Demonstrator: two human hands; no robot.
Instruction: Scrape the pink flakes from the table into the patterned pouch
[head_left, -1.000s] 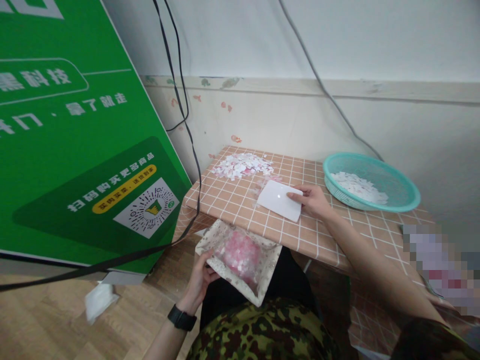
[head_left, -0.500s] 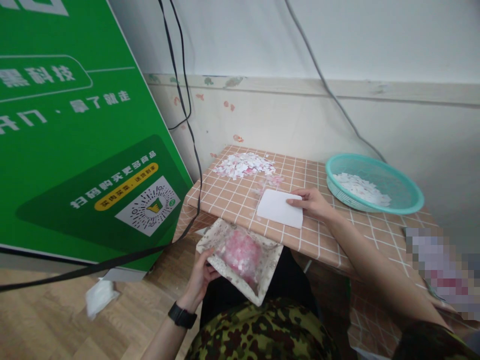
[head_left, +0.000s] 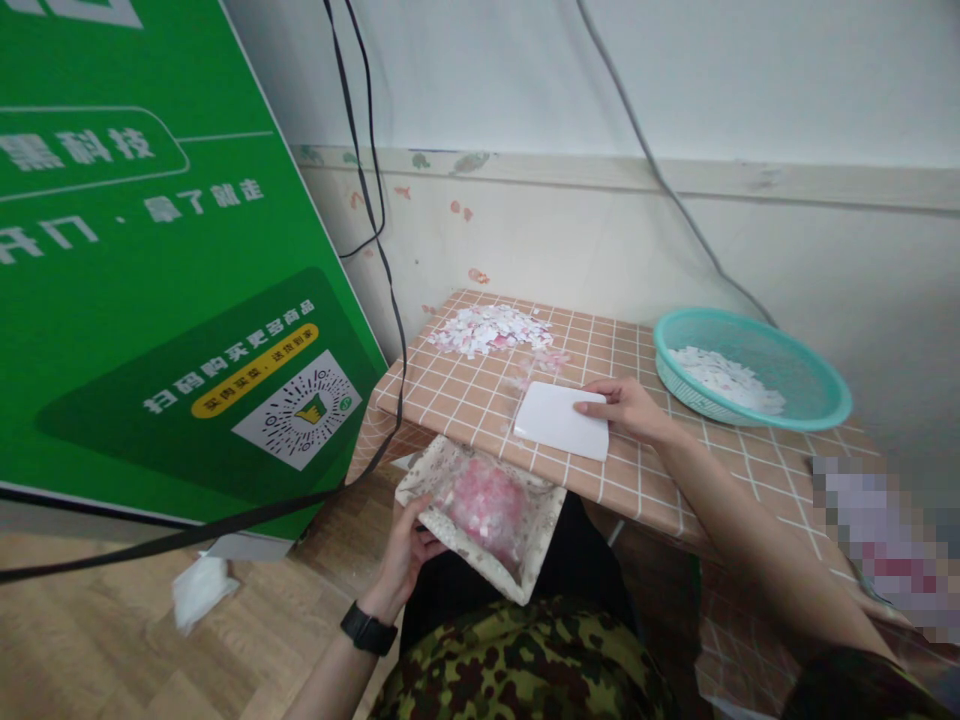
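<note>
My left hand (head_left: 409,548) grips the near left rim of a pale speckled tray (head_left: 541,545), held tilted just below the table's front edge. Pink and white scraps (head_left: 489,503) lie in the tray's hollow. On the tabletop, my right hand (head_left: 628,408) pinches the right side of a white card (head_left: 564,420) between thumb and fingers. The card lies low over the table near its front edge. Just beyond it is a thin scatter of pink bits (head_left: 550,358), and farther back a heap of white and pink paper scraps (head_left: 491,330).
A turquoise mesh basket (head_left: 814,400) with white scraps stands at the right of the checked table (head_left: 600,350). At left rises a green sign panel (head_left: 187,330), with a black cable (head_left: 401,370) hanging before it. A white plastic bag (head_left: 201,592) lies on the wooden floor.
Almost nothing differs. The tray and card keep their places in my hands, and the whole view has shifted very slightly.
</note>
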